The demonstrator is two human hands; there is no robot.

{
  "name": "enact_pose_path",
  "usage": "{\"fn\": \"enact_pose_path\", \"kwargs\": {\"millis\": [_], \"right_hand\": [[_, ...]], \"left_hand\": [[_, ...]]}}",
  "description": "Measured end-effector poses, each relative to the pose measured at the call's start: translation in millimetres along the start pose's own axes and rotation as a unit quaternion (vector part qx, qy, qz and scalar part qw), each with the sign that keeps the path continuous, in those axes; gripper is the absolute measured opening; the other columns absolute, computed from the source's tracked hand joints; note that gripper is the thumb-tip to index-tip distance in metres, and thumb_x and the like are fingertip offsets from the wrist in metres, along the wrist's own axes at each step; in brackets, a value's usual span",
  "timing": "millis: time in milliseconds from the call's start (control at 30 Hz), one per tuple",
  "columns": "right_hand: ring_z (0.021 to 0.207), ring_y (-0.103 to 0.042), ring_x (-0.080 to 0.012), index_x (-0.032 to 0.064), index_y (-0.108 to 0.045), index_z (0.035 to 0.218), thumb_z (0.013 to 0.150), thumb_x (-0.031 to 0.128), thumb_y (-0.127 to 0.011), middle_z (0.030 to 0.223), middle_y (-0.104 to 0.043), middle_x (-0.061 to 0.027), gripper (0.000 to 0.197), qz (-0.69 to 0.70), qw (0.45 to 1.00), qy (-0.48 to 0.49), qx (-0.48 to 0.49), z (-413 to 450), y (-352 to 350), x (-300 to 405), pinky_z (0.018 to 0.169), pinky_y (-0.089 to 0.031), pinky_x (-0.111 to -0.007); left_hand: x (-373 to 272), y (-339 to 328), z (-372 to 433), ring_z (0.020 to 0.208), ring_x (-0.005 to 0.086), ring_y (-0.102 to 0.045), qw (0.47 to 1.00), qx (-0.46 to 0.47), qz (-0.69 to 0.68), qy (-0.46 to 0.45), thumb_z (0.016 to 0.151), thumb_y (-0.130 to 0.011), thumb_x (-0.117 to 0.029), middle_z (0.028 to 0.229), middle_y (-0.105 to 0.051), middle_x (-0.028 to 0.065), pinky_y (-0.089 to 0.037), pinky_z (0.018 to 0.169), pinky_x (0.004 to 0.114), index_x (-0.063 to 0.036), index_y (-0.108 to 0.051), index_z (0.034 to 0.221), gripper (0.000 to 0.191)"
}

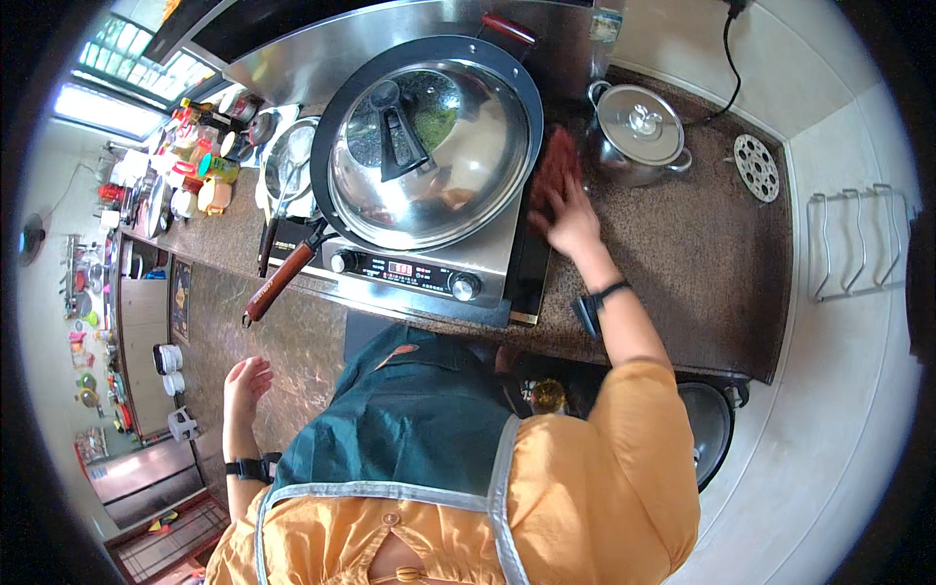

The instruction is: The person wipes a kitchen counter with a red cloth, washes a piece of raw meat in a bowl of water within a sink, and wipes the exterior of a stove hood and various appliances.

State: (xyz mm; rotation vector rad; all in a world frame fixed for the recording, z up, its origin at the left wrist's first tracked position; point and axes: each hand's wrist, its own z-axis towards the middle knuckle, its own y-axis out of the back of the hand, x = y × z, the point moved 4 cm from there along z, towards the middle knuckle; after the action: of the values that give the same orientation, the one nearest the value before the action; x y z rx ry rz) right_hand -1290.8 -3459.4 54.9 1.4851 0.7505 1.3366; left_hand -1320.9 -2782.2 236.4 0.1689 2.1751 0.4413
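My right hand (567,216) presses a dark red cloth (559,164) on the dark strip of surface between the induction cooker and a lidded steel pot (638,131). Its fingers lie spread over the cloth's lower part. My left hand (250,380) hangs free at the lower left, below the counter edge, with nothing in it. A large wok (322,168) with a domed steel and glass lid (475,175) stands on the cooker (479,256); green food shows through the glass. The wok's wooden handle (281,281) points to the lower left, past the counter's front edge.
Left of the wok are a steel pan (274,172) with a utensil across it and many seasoning jars (212,194). A round perforated metal rack (756,168) lies on the right of the counter (695,278). A wire rack (855,248) is on the right wall, and a black cord runs behind the pot.
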Motion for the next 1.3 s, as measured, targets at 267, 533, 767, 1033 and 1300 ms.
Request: {"fn": "enact_pose_path", "kwargs": {"millis": [267, 533, 767, 1033, 1300], "right_hand": [[0.126, -0.055, -0.0344, 0.0100, -0.064, 0.126, 0.092, 0.029, -0.058, 0.139, -0.056, -0.0181, 0.040, 0.017, 0.966, -0.223, 0.132, -51.5, 163.0, -112.3, 0.106, -0.045, -0.041], [0.146, -0.025, -0.0413, 0.0065, -0.028, 0.154, 0.092, 0.022, -0.058, 0.161, -0.023, -0.0198, 0.070, -0.071, 0.934, -0.041, -0.347, 175.6, 332.6, -104.8, 0.120, -0.026, -0.045], [0.148, -0.023, -0.0390, 0.0077, -0.027, 0.155, 0.092, 0.020, -0.049, 0.162, -0.022, -0.0176, 0.068, -0.128, 0.921, -0.091, -0.355, 244.9, 350.7, -119.0, 0.120, -0.024, -0.051], [0.140, -0.044, -0.0273, 0.0169, -0.057, 0.139, 0.090, 0.017, -0.067, 0.149, -0.048, -0.0141, 0.050, 0.118, 0.969, -0.108, 0.189, 4.6, 201.9, -130.8, 0.115, -0.037, -0.041], [0.136, -0.043, -0.0387, -0.0010, -0.052, 0.133, 0.077, 0.001, -0.069, 0.140, -0.049, -0.0194, 0.059, 0.064, 0.996, 0.034, -0.058, -60.0, 46.9, -77.0, 0.115, -0.037, -0.044]], "left_hand": [[9.2, -58.5, 14.3, 0.085, 0.0184, -0.070, 0.989, 0.108, 0.103, -0.011, 0.100, -0.058, -0.026, 0.103, -0.071, 0.0086, -0.054, 0.074, 0.030, -0.0021, -0.064, 0.118, 0.031], [19.1, -63.9, -3.6, 0.085, 0.0176, -0.069, 0.987, 0.110, 0.117, -0.019, 0.099, -0.058, -0.026, 0.107, -0.071, 0.0093, -0.054, 0.075, 0.031, -0.0022, -0.063, 0.122, 0.033], [57.3, -43.3, -19.0, 0.086, 0.0162, -0.069, 0.988, 0.069, 0.134, 0.010, 0.098, -0.060, -0.023, 0.104, -0.071, 0.0085, -0.054, 0.072, 0.029, -0.0022, -0.063, 0.122, 0.032], [90.8, -31.3, -20.6, 0.086, 0.0148, -0.068, 0.988, 0.070, 0.135, 0.037, 0.100, -0.060, -0.022, 0.106, -0.071, 0.0072, -0.053, 0.072, 0.028, -0.0031, -0.063, 0.123, 0.030], [79.6, -54.6, 11.5, 0.084, 0.0144, -0.069, 0.971, 0.114, 0.207, 0.024, 0.097, -0.064, -0.026, 0.103, -0.072, 0.0058, -0.052, 0.071, 0.026, -0.0029, -0.066, 0.121, 0.033]]}}
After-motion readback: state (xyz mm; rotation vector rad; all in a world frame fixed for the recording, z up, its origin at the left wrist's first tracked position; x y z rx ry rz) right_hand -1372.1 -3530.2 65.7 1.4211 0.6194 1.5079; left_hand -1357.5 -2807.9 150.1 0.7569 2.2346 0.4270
